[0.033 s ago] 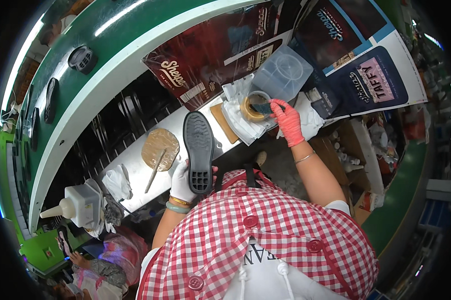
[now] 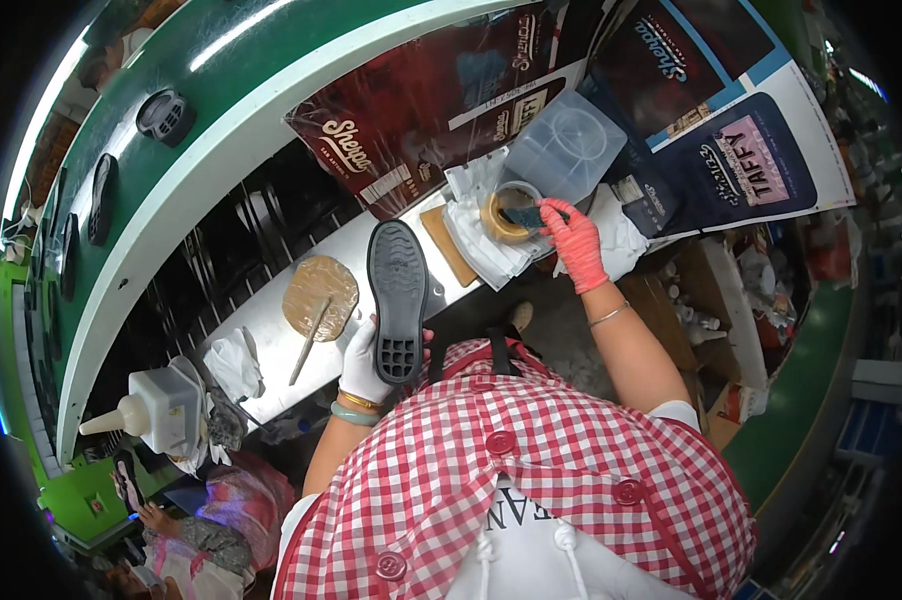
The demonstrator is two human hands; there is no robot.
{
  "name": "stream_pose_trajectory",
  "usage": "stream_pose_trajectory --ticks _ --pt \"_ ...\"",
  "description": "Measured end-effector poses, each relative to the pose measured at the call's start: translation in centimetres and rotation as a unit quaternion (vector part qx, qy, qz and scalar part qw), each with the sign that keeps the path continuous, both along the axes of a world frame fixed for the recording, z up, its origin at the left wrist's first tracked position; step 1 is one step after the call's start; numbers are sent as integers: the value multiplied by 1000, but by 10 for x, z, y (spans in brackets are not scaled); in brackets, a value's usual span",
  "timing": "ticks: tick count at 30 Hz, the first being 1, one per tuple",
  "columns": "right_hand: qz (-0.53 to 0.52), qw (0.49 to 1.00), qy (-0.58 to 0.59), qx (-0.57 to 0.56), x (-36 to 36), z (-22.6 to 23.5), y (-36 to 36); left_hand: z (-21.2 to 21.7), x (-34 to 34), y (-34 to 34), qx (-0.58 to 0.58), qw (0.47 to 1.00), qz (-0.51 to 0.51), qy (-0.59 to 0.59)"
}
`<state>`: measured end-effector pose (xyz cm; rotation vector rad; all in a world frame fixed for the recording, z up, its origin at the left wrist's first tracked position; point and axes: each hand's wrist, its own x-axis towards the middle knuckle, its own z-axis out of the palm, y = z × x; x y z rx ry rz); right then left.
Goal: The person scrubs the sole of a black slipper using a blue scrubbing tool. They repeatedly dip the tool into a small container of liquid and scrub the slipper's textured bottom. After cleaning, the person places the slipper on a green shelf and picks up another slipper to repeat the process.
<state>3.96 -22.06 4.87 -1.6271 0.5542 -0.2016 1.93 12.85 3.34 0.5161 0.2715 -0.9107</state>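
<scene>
My left hand (image 2: 361, 365), in a white glove with bare fingertips, is closed around the heel end of a black shoe sole (image 2: 398, 290). The sole stands lengthwise, its hollow heel grid nearest me. My right hand (image 2: 574, 240), in a coral-pink glove, pinches a dark brush-like tool (image 2: 543, 214). The tool's far end dips into a small round tub (image 2: 509, 226) with a yellowish rim; its tip is hidden there. Left of the sole, a thin stick (image 2: 311, 345) lies across a round brown, wrapped-looking pad (image 2: 320, 295).
A translucent plastic container (image 2: 568, 145) stands behind the tub, on white paper. A tan block (image 2: 448, 246) lies beside the sole. Along the left runs a curved green conveyor (image 2: 231, 90) with several soles. A white spouted bottle (image 2: 161, 410) and another person (image 2: 211, 530) are at lower left.
The shoe sole and left hand have shifted very slightly away from me. The right hand has not visibly moved.
</scene>
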Motion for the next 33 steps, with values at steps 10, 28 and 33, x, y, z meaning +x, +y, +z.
stream_pose_trajectory --ticks 10,28,33 --pt "14 948 -98 302 -17 60 50 38 18 -17 16 993 97 -70" --pt "97 974 -174 104 -33 167 125 114 11 -43 31 984 29 -173" --pt "97 975 -183 77 -38 163 131 115 23 -48 49 982 45 -179"
